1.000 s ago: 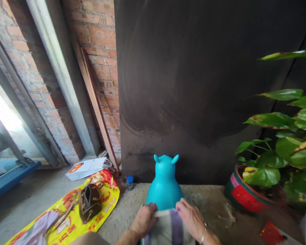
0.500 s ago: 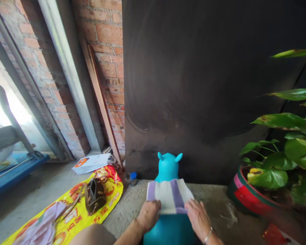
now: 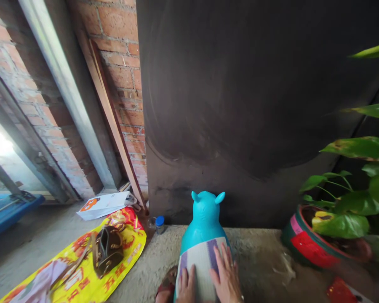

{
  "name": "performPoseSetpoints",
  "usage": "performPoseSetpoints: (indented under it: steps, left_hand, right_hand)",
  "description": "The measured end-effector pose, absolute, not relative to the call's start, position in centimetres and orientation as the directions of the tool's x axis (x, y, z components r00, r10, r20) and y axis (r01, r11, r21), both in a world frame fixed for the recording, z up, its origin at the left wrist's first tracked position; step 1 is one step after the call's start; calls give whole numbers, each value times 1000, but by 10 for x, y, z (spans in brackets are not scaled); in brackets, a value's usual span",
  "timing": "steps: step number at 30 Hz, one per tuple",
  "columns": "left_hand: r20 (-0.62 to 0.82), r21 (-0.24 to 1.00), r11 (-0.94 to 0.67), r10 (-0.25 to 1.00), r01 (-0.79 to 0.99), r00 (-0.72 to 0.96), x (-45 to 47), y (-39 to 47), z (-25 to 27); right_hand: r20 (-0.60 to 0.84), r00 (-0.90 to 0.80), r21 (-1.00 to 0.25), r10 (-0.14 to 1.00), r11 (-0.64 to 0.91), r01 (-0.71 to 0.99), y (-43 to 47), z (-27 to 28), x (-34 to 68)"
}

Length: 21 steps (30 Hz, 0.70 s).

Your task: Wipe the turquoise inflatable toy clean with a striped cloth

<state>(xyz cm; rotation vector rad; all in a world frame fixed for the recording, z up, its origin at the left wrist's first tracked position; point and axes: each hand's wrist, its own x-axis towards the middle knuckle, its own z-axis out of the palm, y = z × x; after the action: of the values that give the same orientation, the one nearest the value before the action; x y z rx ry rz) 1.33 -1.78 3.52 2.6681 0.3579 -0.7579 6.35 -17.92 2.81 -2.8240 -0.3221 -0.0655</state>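
A turquoise inflatable animal toy [image 3: 205,219] with two small ears stands on the concrete floor, facing the dark wall. A striped cloth [image 3: 199,263], white with purple bands, lies flat over its back. My left hand [image 3: 187,287] rests on the cloth's lower left part, fingers spread. My right hand [image 3: 225,277] lies flat on the cloth's right side, fingers stretched upward. Neither hand grips anything.
A yellow printed sheet [image 3: 82,269] on the floor at left carries a brown leather bag [image 3: 107,249]. A white paper bag [image 3: 102,205] and a blue-capped jar [image 3: 159,224] sit by the brick wall. A red-green potted plant [image 3: 306,240] stands at right.
The cloth, held up by both hands before, now lies flat on the toy's back. Both hands have let go of its edge and press on it with open palms.
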Motion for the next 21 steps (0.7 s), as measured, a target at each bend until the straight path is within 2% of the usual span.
performPoseSetpoints:
  steps: [4, 8, 10, 13, 15, 18, 21]
  left_hand:
    - [-547, 254, -890, 191, 379, 815, 24, -30, 13]
    - [-477, 184, -903, 264, 389, 838, 53, -32, 12]
    - [-460, 239, -904, 216, 354, 861, 69, -26, 15]
    - [-444, 395, -872, 94, 288, 891, 81, -14, 20]
    - [-434, 438, -857, 65, 273, 899, 80, -10, 23]
    - [-440, 360, -895, 86, 263, 894, 70, -12, 26]
    - [-456, 232, -943, 111, 239, 883, 49, -18, 27]
  right_hand:
    - [37, 989, -185, 144, -972, 148, -153, -17, 65]
    - [55, 994, -117, 96, -988, 102, -145, -13, 86]
    - [48, 997, -94, 68, -993, 72, -139, 0, 103]
    - [35, 999, -68, 35, -997, 38, -131, 15, 119]
    - [5, 1000, -76, 21, -997, 21, -128, 19, 120]
    - [-3, 1000, -114, -17, -993, -18, -130, 15, 102]
    - [94, 995, -147, -15, -989, -1, -142, -2, 66]
